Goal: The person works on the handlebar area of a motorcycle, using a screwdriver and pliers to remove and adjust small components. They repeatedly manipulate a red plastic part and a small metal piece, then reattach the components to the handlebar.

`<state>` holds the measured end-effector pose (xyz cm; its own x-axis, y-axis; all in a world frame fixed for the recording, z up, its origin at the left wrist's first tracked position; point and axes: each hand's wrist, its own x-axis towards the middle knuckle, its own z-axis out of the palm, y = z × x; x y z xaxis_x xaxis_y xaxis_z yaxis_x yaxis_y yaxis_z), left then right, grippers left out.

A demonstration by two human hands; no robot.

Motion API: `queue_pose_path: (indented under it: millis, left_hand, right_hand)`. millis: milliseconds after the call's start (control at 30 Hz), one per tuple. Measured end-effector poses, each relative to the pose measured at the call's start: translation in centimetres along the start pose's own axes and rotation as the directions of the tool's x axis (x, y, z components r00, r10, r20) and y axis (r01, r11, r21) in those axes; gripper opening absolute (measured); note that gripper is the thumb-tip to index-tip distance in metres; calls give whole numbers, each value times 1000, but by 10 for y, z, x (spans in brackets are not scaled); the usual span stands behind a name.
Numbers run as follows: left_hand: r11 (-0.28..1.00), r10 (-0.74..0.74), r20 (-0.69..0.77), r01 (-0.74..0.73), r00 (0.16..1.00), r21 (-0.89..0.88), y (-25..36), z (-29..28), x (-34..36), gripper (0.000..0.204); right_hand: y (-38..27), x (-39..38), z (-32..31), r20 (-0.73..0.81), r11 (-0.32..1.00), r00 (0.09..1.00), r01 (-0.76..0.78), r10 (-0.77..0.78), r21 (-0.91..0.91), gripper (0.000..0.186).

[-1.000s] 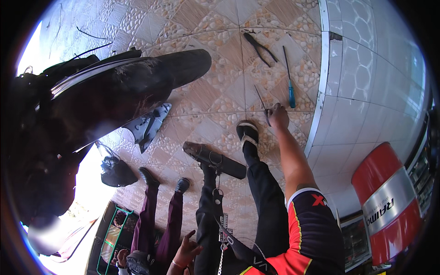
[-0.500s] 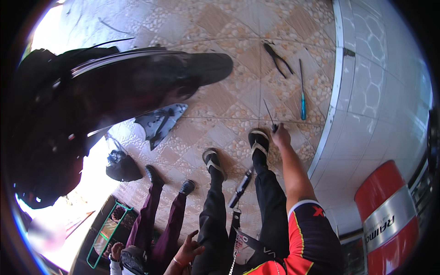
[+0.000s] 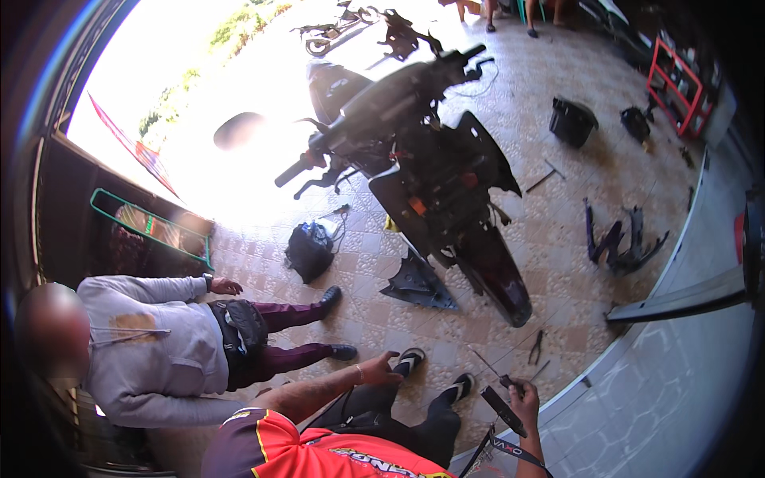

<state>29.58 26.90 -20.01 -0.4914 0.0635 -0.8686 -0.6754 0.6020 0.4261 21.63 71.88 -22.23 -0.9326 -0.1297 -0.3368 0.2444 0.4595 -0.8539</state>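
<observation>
My right hand point(image 3: 523, 401) is closed around the dark handle of a screwdriver point(image 3: 488, 363), whose thin shaft points forward and left over the floor. A dark oblong device point(image 3: 503, 410) hangs on a lanyard close beside that hand. My left hand point(image 3: 378, 369) is empty, held out over my foot with the index finger extended. Beyond my feet stands a partly stripped motorcycle point(image 3: 438, 179), its dark fender point(image 3: 502, 291) toward me. Pliers point(image 3: 536, 347) lie on the tiles to the right of the fender, with a second screwdriver point(image 3: 542, 370) partly showing near my right hand.
A co-worker in a grey hoodie point(image 3: 151, 350) stands at my left. On the floor lie a dark fairing panel point(image 3: 420, 285), a black bag point(image 3: 309, 253), a black bin-like part point(image 3: 572, 123) and more body panels point(image 3: 625, 243). A white tiled ledge point(image 3: 637, 398) runs along the right.
My view has swung up and left, bringing the whole motorcycle and the co-worker into sight. My left hand has moved forward, and the screwdriver stays in my right.
</observation>
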Motion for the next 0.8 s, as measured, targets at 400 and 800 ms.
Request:
queue_pose_path:
  millis: [400,800]
  left_hand:
    - [837,290,-602,-502,744,-217,23,-166,-47,106]
    - [719,221,-968,-690,118,80,36,-389,-65,87]
  right_hand:
    - [-552,86,85,-120,588,653,735,-748,338,34]
    - [-665,163,260,0,436,448,871,-894,-228,36]
